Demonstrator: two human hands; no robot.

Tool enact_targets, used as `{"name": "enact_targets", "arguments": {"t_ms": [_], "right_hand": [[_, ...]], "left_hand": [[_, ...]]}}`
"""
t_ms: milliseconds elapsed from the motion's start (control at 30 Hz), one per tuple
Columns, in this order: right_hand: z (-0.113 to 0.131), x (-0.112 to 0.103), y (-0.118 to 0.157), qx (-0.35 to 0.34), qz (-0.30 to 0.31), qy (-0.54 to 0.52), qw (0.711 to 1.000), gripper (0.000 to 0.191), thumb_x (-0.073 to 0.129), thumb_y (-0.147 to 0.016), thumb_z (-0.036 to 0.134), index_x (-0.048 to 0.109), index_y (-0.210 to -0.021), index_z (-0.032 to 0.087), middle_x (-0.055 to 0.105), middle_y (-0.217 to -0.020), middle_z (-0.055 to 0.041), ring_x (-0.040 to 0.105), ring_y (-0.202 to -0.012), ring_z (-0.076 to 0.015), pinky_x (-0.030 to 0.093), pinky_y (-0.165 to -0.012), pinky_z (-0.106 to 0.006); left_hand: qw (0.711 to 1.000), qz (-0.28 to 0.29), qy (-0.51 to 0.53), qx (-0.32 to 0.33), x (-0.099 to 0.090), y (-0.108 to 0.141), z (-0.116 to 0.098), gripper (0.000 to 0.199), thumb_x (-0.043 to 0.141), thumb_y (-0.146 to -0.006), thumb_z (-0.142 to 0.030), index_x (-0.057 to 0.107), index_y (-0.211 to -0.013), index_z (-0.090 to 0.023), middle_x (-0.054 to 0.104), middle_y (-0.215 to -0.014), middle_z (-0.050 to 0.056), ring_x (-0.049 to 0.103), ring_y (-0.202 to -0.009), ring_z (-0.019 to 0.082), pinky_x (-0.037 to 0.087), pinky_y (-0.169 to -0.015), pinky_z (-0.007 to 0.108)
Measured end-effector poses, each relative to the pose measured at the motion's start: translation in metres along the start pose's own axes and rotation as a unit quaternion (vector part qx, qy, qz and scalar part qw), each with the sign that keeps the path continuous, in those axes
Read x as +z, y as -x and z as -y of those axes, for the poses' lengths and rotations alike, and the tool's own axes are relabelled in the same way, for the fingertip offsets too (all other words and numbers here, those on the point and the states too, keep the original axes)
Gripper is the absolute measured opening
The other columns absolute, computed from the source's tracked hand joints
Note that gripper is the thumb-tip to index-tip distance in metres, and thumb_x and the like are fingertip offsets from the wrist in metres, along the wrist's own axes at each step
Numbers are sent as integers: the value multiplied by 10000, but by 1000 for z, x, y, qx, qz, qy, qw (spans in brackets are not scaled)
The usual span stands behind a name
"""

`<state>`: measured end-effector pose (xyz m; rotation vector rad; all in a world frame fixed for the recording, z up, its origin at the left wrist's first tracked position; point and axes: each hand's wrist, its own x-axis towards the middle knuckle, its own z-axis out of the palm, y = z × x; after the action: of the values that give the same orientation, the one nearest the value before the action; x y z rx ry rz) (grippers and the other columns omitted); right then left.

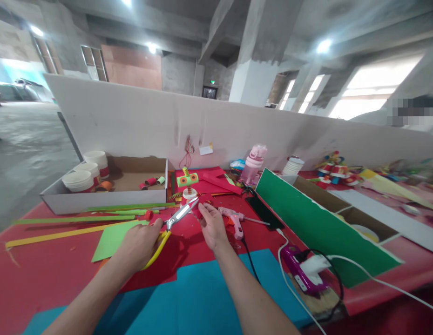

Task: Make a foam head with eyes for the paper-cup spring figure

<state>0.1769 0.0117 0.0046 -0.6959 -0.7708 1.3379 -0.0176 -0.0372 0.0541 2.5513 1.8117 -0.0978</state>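
My left hand [141,244] is closed around the yellow handles of a pair of scissors [179,214], their blades pointing away and to the right. A small piece of red paper [196,211] is pinched in my right hand [212,227], and the blade tips are right at it; whether they touch it I cannot tell. Just behind the blades stands a paper robot figure [187,180] with a green head, orange eyes and a white cup body. A pink glue gun [236,222] lies to the right of my right hand.
At the left, a white box [98,201] holds paper cups [78,180] and small rolls. Paper strips [73,218] and blue sheets [202,298] lie on the red table. To the right are a phone [263,212], a green-sided box [307,228], a purple power strip [302,272] with cables and a pink bottle [253,163].
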Motion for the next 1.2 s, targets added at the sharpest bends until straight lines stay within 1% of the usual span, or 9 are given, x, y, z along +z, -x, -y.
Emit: {"name": "enact_targets", "arguments": {"t_ms": [300,600,733,867,1000,1133,1200], "right_hand": [[2,1,0,0,-5,1,1000,223,782,-668,356,626,-716,204,606,-632,56,508,-566,-89,340,-520,-220],[8,3,1,2,-26,9,1000,258,786,-641,375,610,-734,210,570,-585,68,439,-492,-88,344,-516,-231],[9,1,1,-1,-16,16,1000,251,776,-655,383,613,-735,210,585,-600,60,451,-501,-92,359,-525,-232],[10,0,1,-5,-15,21,1000,244,771,-662,380,612,-742,214,596,-602,57,500,-541,-109,397,-563,-240],[10,0,1,-4,-7,15,1000,245,770,-664,379,607,-741,213,612,-618,57,512,-549,-106,406,-572,-239],[9,-1,0,-3,-25,27,999,258,776,-651,380,605,-740,207,619,-625,59,511,-541,-99,390,-542,-225],[10,-1,0,0,-38,26,999,270,782,-645,372,609,-772,209,628,-647,61,513,-536,-92,386,-525,-215]], "left_hand": [[1000,-3,-8,0,3,0,2,234,328,-893,-222,483,-1051,-145,694,-827,144,667,-767,310,426,-606,345],[1000,0,-13,-4,1,-1,2,198,367,-898,-226,488,-1039,-158,691,-829,136,671,-778,286,425,-625,321],[1000,5,-22,-6,-1,-1,1,200,361,-895,-220,491,-1033,-158,691,-831,136,670,-780,281,422,-624,318],[1000,13,-20,-3,-3,0,-1,220,349,-886,-212,493,-1040,-150,694,-837,143,666,-778,295,427,-626,339],[1000,10,-11,1,-4,1,-1,233,336,-890,-222,492,-1047,-148,693,-835,146,664,-776,294,431,-637,346],[1000,9,-3,2,-3,1,0,242,336,-893,-236,494,-1054,-149,690,-832,147,662,-774,289,431,-647,343],[1000,7,0,2,-2,1,1,241,341,-891,-237,496,-1055,-151,688,-833,149,661,-776,287,431,-651,342]]}}
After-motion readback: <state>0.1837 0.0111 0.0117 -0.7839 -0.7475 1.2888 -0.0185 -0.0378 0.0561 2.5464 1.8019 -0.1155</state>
